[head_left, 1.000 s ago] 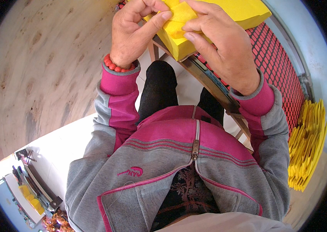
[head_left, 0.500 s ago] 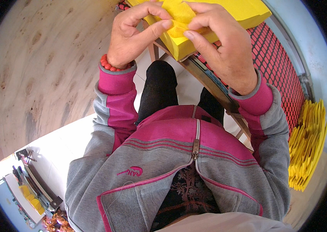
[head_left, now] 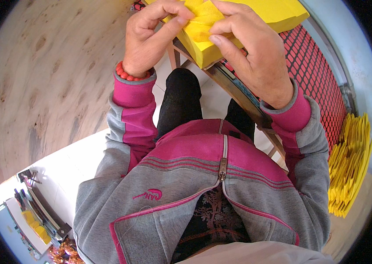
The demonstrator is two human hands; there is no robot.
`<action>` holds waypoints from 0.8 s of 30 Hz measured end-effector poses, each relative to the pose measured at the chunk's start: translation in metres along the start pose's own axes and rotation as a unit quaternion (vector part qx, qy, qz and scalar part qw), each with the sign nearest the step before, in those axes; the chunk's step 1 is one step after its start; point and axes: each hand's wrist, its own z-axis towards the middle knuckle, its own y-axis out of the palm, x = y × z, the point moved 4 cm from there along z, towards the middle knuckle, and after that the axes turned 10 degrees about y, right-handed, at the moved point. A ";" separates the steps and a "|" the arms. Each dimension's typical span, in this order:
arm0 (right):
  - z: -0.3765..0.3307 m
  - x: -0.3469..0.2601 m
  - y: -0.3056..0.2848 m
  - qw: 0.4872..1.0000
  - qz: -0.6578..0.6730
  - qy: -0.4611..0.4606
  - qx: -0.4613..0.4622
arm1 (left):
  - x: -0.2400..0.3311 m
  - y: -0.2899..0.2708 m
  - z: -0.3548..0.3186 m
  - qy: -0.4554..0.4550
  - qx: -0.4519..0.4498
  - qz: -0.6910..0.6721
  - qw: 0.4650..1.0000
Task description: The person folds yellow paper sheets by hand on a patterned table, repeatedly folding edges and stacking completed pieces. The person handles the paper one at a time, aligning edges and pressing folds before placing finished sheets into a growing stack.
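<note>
A small piece of crinkled yellow paper [head_left: 204, 21] with soft folds across it is between my hands at the top of the view. My left hand [head_left: 144, 44], with a red bead bracelet [head_left: 129, 75] at the wrist, pinches its left edge between thumb and fingers. On the opposite side, my right hand [head_left: 256, 50] grips the paper's right edge, thumb and forefinger close together. Right under the piece lies a thick yellow block [head_left: 278, 14], which looks like stacked sheets. The upper ends of both hands are cut off by the frame.
Under the block is a wooden-framed stand [head_left: 238, 94] with a red-and-black patterned surface [head_left: 311, 66]. Folded yellow sheets [head_left: 348, 167] are piled at the right, by a pale wall. A large wooden board [head_left: 49, 88] fills the left. My knees are below the stand's edge.
My left thumb has shifted slightly up and left along the paper. The fold between my thumbs has loosened, and more of the crinkled paper shows. My right hand has barely moved.
</note>
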 end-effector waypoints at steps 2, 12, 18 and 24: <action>0.000 0.001 -0.001 1.000 0.009 0.015 0.001 | 0.003 0.000 0.001 0.037 -0.033 -0.004 0.999; -0.001 0.003 0.000 0.999 0.023 0.043 0.004 | 0.001 0.000 0.000 0.064 -0.066 0.039 0.995; 0.001 0.001 -0.004 0.999 0.023 0.009 0.036 | -0.007 0.000 -0.005 0.008 -0.003 -0.015 1.000; 0.001 0.004 -0.001 0.999 0.035 -0.004 0.037 | -0.009 0.001 -0.005 0.025 0.010 0.005 1.000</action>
